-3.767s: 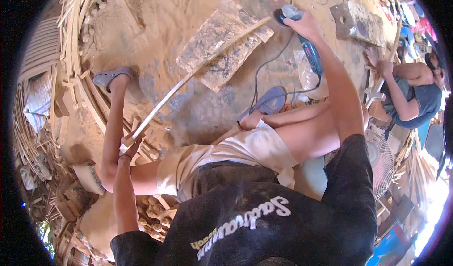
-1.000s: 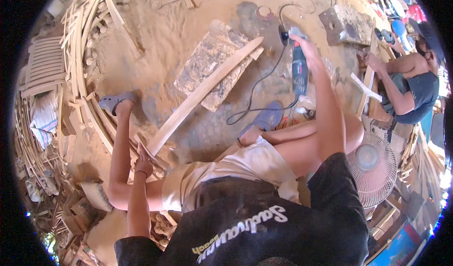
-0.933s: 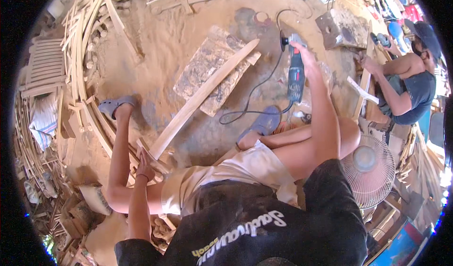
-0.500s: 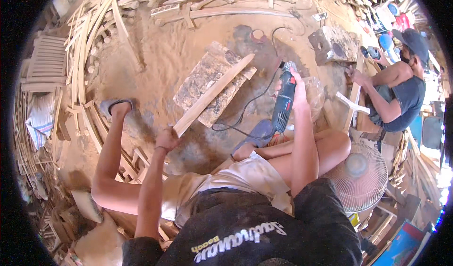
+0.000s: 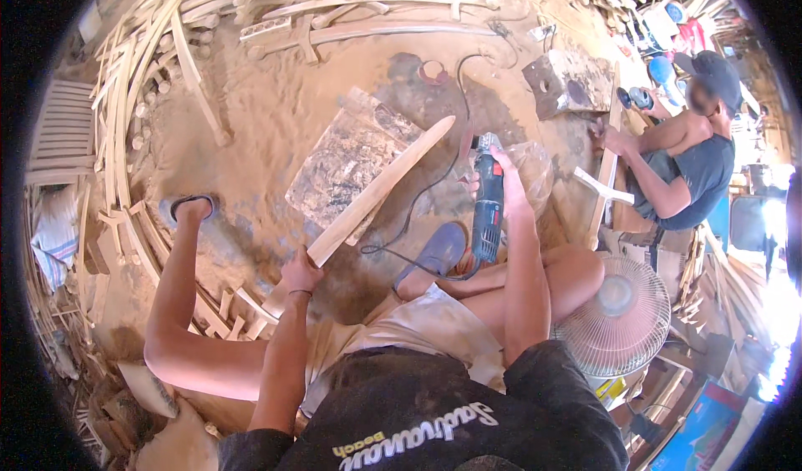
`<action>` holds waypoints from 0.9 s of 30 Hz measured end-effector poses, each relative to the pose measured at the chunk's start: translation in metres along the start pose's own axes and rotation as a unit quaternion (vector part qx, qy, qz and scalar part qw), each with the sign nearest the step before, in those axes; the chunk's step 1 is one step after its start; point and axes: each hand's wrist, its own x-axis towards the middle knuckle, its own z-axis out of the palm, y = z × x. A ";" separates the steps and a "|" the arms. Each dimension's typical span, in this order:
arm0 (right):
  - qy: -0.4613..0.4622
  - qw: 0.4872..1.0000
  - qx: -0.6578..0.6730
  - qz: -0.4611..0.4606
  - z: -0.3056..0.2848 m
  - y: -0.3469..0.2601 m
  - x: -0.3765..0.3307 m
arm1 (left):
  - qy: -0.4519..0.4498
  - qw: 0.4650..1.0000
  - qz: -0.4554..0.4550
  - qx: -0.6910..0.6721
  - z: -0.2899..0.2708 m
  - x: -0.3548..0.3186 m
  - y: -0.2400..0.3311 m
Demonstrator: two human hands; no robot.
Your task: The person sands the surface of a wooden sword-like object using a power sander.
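My left hand (image 5: 302, 272) is closed round the near end of a pale wooden slat (image 5: 380, 189) with a rounded far tip. The slat leans across the right edge of a worn, stained wooden block (image 5: 347, 158) on the ground. In my right hand (image 5: 507, 174) is a dark teal angle grinder (image 5: 487, 208), held upright with its head pointing away from me. The grinder's head is right of the slat's far end and apart from it. Its black cord (image 5: 420, 200) loops over the ground between the block and my sandalled foot.
A caged fan (image 5: 616, 304) stands by my right knee. At the right, a co-worker (image 5: 697, 166) in a cap sits with another grinder (image 5: 641, 98) and a wooden piece. Curved wooden parts (image 5: 134, 129) lie in piles at the left and far side. Another block (image 5: 576, 83) stands at the far right.
My left hand has moved slightly right and nearer with the slat, which has shifted off the block's middle toward its right edge. The view has shifted a little; the grinder remains in my right hand.
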 end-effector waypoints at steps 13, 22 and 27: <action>0.029 0.999 -0.025 -0.015 0.029 -0.024 -0.004 | -0.035 0.999 0.012 -0.036 0.002 0.002 -0.008; 0.106 0.956 -0.196 -0.193 0.022 -0.063 -0.062 | -0.370 0.882 -0.012 -0.292 -0.063 0.040 0.013; 0.149 0.933 -0.216 -0.247 0.030 -0.070 -0.100 | -0.017 0.992 0.117 -0.051 -0.064 -0.007 0.004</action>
